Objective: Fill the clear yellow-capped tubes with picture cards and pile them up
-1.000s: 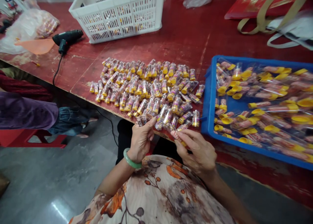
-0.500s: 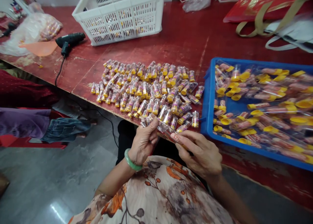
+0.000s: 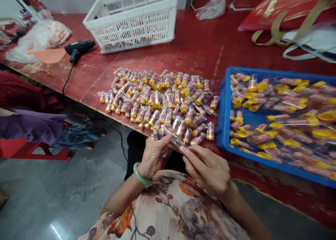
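Tubes (image 3: 157,100) massed on red table (image 3: 199,51), more in blue tray (image 3: 223,128); I'd call it part-way.
Those on the table look wrapped, purple print showing, so I judge them done; tray ones show no print I can make out, probably left to do. One tube (image 3: 184,149) is in work, unfinished by my read. Left hand (image 3: 154,152) pinches clear film (image 3: 176,139); right hand (image 3: 208,168) grips that tube, its end just past the fingertips, toward the film. Can't tell if it's inside.
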`<state>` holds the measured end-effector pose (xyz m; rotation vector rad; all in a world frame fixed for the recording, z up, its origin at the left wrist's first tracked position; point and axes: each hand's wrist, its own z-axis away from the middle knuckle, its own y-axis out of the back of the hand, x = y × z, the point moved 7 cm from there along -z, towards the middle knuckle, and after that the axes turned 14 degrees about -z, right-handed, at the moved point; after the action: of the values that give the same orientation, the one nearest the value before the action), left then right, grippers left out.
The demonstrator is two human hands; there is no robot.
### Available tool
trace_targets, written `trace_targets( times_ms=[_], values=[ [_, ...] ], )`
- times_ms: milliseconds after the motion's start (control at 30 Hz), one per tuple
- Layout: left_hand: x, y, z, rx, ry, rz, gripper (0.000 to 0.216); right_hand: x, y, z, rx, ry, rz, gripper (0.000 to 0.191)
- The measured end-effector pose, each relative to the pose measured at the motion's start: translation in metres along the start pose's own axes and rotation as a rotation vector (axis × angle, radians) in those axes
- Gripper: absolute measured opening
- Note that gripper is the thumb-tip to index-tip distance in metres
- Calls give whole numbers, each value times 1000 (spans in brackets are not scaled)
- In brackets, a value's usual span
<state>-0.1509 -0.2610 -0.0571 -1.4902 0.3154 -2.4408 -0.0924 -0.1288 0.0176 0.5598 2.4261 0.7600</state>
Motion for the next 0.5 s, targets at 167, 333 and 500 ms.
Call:
trace_targets(
  times_ms=[167,333,500],
  values=[
    [0,2,-1,8,-1,31,44,3,-2,3,41,-19,-34,55],
    [5,11,0,85,-42,22,45,-2,-5,0,9,35,30,58],
    [11,19,4,134,-106,-35,48,-6,-4,-7,9,41,40,56]
  ],
)
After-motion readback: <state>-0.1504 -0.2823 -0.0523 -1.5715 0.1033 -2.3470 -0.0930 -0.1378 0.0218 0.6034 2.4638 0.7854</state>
